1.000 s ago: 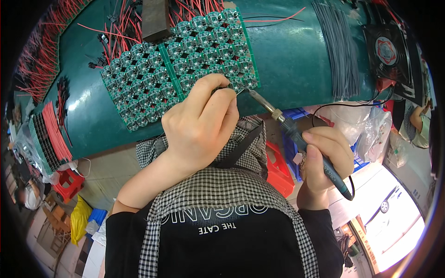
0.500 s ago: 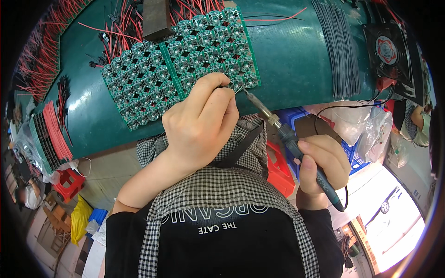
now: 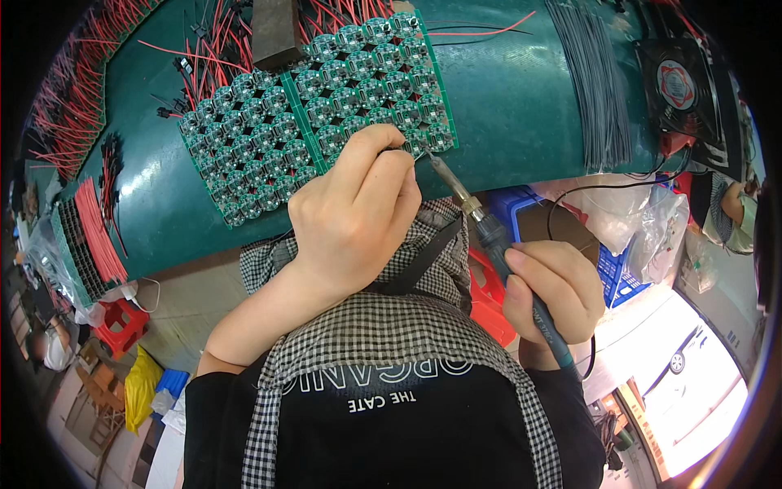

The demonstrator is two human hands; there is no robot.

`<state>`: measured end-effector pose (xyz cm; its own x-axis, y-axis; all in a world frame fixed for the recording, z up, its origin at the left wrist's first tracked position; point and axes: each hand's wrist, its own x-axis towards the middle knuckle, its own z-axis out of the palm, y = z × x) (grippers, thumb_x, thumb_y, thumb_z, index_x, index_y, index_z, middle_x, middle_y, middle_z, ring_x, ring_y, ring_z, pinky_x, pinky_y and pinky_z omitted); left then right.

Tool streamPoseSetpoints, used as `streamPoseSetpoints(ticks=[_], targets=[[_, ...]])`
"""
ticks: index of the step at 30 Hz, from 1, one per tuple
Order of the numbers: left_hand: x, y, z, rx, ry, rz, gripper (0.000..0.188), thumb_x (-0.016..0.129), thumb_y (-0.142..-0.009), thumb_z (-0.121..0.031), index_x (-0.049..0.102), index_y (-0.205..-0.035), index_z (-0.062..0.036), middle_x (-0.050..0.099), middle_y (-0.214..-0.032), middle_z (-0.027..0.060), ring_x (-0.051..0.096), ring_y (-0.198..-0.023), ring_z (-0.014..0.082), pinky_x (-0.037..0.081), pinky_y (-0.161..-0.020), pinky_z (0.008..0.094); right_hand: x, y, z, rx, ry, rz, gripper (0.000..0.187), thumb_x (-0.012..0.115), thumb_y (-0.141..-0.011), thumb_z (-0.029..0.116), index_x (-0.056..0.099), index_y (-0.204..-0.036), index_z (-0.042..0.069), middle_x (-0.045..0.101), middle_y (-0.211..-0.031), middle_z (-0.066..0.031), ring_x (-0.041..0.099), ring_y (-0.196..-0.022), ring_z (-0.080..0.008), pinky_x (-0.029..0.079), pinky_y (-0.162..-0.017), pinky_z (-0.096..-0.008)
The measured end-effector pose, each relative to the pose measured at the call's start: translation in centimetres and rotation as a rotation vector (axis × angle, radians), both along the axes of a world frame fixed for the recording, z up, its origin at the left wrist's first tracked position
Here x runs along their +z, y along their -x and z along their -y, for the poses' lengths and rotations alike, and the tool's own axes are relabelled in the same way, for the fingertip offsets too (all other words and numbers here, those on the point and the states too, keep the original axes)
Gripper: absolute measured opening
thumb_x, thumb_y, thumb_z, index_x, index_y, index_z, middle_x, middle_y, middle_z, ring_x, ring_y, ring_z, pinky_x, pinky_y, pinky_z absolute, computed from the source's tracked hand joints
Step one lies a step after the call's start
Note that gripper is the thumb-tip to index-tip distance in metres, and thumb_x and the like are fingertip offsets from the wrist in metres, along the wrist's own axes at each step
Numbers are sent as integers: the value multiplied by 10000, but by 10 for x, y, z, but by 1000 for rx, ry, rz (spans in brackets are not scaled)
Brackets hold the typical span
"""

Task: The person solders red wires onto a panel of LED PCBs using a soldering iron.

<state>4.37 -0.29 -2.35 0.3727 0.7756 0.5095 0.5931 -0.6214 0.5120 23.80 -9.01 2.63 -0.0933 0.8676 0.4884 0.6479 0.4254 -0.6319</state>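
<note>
A panel of green circuit boards (image 3: pixel 303 110), made up of many small round boards, lies on the green work surface (image 3: pixel 509 90). My left hand (image 3: pixel 350 216) rests over its near edge, with thumb and fingers closed in a pinch. A thin silvery wire (image 3: pixel 420 156), apparently solder, shows at the fingertips; the rest of it is hidden by the hand. My right hand (image 3: pixel 558 293) is closed around the handle of a soldering iron (image 3: pixel 494 236). The iron slants up and left, its tip at the panel's near right corner, close to my left fingertips.
A dark metal block (image 3: pixel 275 34) sits at the panel's far edge among red and black wires (image 3: pixel 216 45). Grey wires (image 3: pixel 590 90) lie in a bundle to the right, beside a black fan (image 3: pixel 678 88). Red wires (image 3: pixel 99 232) lie at left. A blue crate (image 3: pixel 623 277) stands below.
My right hand has shifted slightly left and the iron stands steeper, its tip slightly left and higher on the panel. My left hand has barely moved and keeps its pinch.
</note>
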Motion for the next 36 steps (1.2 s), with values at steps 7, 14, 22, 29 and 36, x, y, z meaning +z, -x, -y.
streamPoseSetpoints(ticks=[7,14,22,29,36], targets=[[0,-2,2,23,-4,-57,141,717,-711,-27,635,-822,-55,661,-1003,31,546,-471,127,421,-417,264,-2,9,6,20,-49,148,237,766,-678,30,713,-908,2,666,-809,-112,663,-609,-222,560,-523,-291],[7,4,4,3,57,-58,162,727,-715,-6,661,-857,-46,632,-960,59,571,-526,148,439,-445,277,-1,4,8,15,25,136,295,799,-644,50,735,-931,65,663,-841,-102,663,-622,-223,549,-517,-283],[28,19,-4,3,266,71,180,708,-726,66,643,-863,-31,600,-874,93,614,-670,236,498,-580,308,-6,-1,11,53,9,183,311,816,-625,65,750,-929,80,663,-854,-95,664,-666,-228,530,-539,-290],[30,20,-13,16,159,50,181,713,-714,62,634,-851,-27,624,-823,90,626,-691,235,504,-601,305,-7,-17,11,18,191,-136,256,790,-699,93,731,-933,8,666,-855,-140,652,-699,-227,507,-564,-303],[20,8,-19,-27,59,74,193,712,-701,58,627,-852,-27,646,-869,73,626,-644,211,505,-558,287,1,-20,7,-112,183,-256,206,698,-821,150,701,-931,-24,680,-855,-158,650,-708,-245,511,-635,-326]])
